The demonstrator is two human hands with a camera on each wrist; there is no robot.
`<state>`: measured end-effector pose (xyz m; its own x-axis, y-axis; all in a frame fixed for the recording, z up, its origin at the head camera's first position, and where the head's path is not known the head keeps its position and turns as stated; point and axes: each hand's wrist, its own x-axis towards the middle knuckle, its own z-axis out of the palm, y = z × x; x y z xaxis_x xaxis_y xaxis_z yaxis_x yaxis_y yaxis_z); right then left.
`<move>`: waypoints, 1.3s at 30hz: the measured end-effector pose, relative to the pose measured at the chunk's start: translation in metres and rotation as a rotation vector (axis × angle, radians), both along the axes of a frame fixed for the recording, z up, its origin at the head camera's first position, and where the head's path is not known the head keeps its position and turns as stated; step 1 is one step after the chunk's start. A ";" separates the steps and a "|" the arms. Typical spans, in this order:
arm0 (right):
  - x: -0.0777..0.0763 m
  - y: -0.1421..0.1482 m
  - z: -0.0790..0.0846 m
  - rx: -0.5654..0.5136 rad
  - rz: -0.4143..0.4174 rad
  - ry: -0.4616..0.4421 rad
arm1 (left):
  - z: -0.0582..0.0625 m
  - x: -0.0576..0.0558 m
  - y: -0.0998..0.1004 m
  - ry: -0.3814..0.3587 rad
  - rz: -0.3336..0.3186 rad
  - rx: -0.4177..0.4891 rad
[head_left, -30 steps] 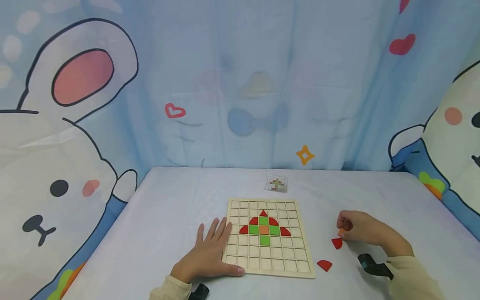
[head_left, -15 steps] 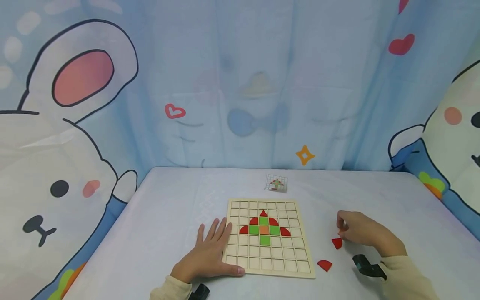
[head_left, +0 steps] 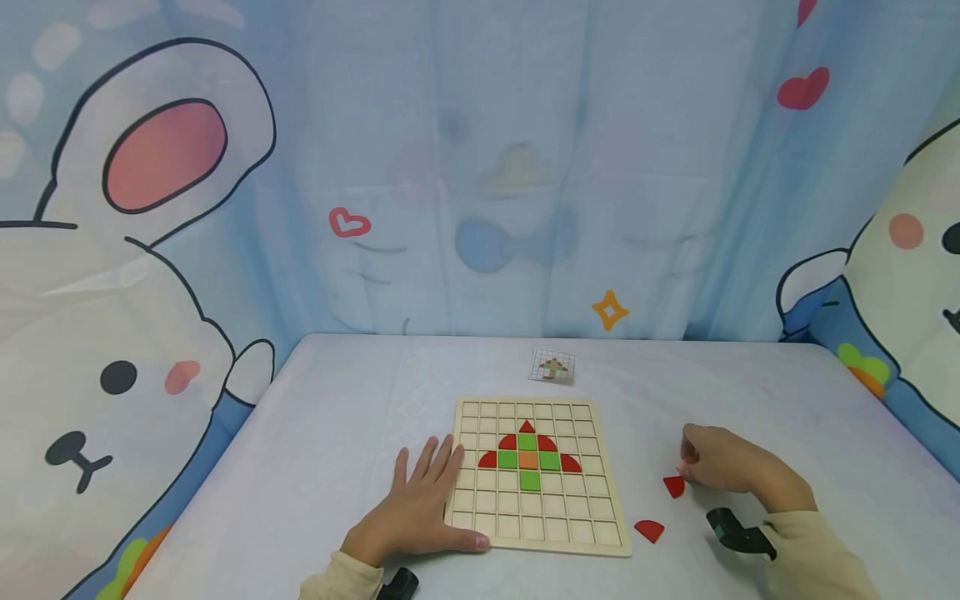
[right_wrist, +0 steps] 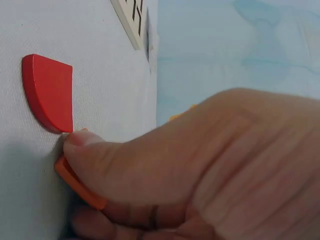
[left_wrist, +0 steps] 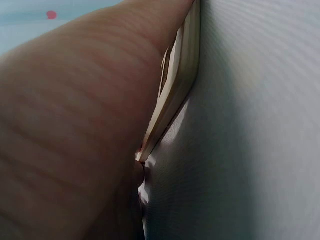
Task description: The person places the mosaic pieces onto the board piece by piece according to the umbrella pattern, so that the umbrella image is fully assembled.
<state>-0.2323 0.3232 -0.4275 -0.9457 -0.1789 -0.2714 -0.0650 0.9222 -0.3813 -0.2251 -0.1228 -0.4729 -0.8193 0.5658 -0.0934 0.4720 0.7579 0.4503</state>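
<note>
My left hand lies with spread fingers on the left edge of a wooden grid board, its thumb along the near left corner. On the board, green squares, red quarter-circles, a red triangle and an orange square form a pattern. To the right of the board, my right hand pinches an orange tile low over the cloth; the head view hides this tile behind the fingers. Right beside the thumb tip is a loose red quarter-circle tile.
Another red quarter-circle tile lies just off the board's near right corner. Behind the board sits a small card printed with a similar pattern. The white-covered table backs onto a blue curtain.
My right hand has shifted slightly, and its fingers now cover the orange tile that showed at the fingertips earlier in the head view. The left hand and board have stayed still.
</note>
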 end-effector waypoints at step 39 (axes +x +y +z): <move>-0.006 -0.038 -0.001 -0.813 -0.145 0.006 | 0.002 0.001 0.000 0.004 -0.007 -0.018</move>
<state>-0.2383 0.2855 -0.4290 -0.9754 -0.1937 -0.1049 0.0293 0.3581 -0.9332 -0.2246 -0.1228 -0.4705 -0.8159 0.5694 -0.1008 0.4788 0.7630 0.4344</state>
